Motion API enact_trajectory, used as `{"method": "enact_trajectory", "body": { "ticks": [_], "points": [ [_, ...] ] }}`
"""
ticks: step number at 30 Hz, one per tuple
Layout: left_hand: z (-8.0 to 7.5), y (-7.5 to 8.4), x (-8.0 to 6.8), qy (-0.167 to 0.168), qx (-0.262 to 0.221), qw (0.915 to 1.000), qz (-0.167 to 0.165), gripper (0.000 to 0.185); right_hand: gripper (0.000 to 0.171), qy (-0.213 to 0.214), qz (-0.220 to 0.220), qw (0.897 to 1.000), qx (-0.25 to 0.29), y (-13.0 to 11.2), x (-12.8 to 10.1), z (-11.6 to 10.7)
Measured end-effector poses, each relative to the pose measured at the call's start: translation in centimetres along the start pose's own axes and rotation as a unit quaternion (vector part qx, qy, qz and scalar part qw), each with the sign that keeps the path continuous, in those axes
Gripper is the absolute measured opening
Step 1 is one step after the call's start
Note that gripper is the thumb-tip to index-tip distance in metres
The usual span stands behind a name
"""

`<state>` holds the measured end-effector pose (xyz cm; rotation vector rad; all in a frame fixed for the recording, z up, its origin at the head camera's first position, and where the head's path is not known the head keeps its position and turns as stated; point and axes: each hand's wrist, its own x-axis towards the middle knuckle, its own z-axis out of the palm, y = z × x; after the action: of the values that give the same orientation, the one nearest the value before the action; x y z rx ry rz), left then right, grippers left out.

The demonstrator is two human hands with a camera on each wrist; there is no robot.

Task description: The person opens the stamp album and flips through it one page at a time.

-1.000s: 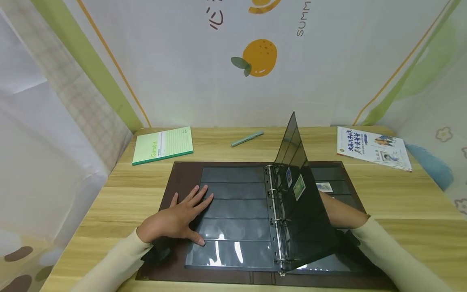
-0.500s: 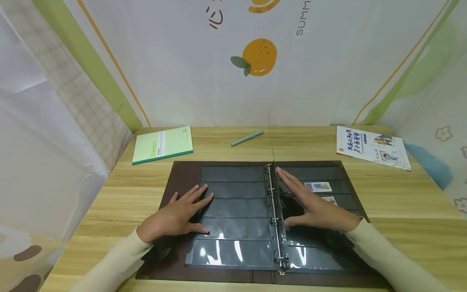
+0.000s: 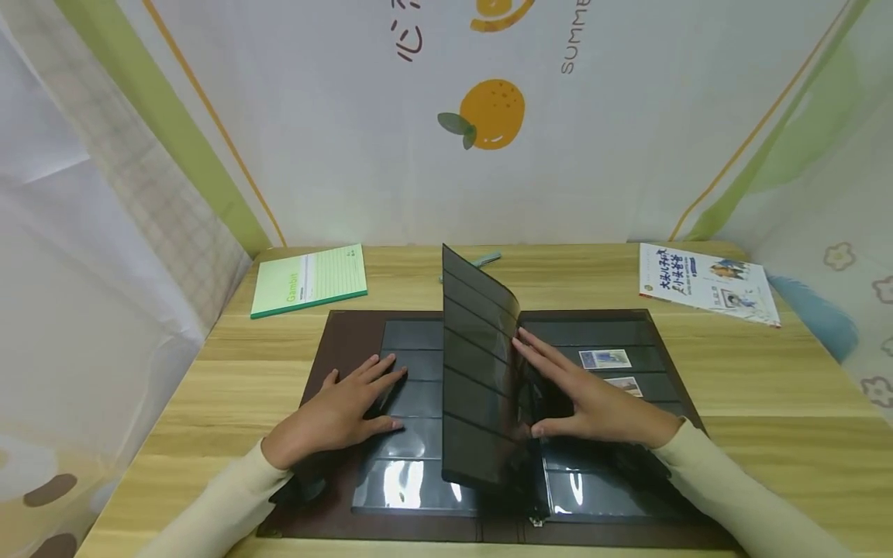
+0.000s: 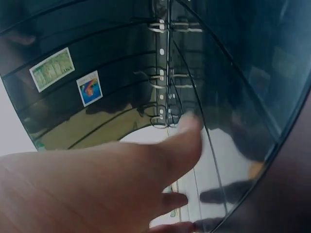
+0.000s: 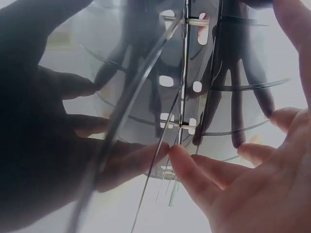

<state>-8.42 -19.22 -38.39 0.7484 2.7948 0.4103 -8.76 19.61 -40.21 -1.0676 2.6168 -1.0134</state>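
From the head view, an open stamp album (image 3: 349,341) lies on the wooden table (image 3: 767,387), at 6 o'clock in the frame. The left hand (image 3: 335,415) lies flat, palm down, fingers straight and slightly spread toward 1 o'clock, pressing the album's left page (image 3: 418,364). The right hand (image 3: 593,399) stretches toward 10 o'clock with straight fingers, its tips touching a dark sheet (image 3: 477,380) that stands tilted over the rings and leans toward 9 o'clock. Two stamps (image 3: 604,359) sit in the right page at 1 o'clock from that hand. A green notebook (image 3: 310,279) lies at 11 o'clock from the album, a pen (image 3: 488,258) shows behind the sheet's top edge, and a book (image 3: 708,283) lies at 2 o'clock.

From the left wrist view, the left hand (image 4: 97,189) fills the lower frame, fingers extended on the glossy page; two stamps (image 4: 68,80) show in the curved sheet (image 4: 112,68) at 10 o'clock.

From the right wrist view, the right hand (image 5: 252,174) is open, its fingertips (image 5: 177,153) touching the translucent sheet (image 5: 146,97) beside the binder rings (image 5: 184,126).
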Motion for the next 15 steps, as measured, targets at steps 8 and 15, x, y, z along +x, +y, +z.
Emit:
{"method": "enact_trajectory", "body": {
  "ticks": [8,15],
  "points": [
    [0.2,1.0,0.3,0.078,-0.048,0.9956,-0.016,0.056,0.103,-0.007,0.003,1.000,-0.022,-0.3,0.2,0.3],
    [0.4,1.2,1.1,0.158,-0.121,0.9799,0.006,0.047,0.098,-0.020,0.011,0.999,-0.049,-0.5,0.3,0.4]
  ]
}}
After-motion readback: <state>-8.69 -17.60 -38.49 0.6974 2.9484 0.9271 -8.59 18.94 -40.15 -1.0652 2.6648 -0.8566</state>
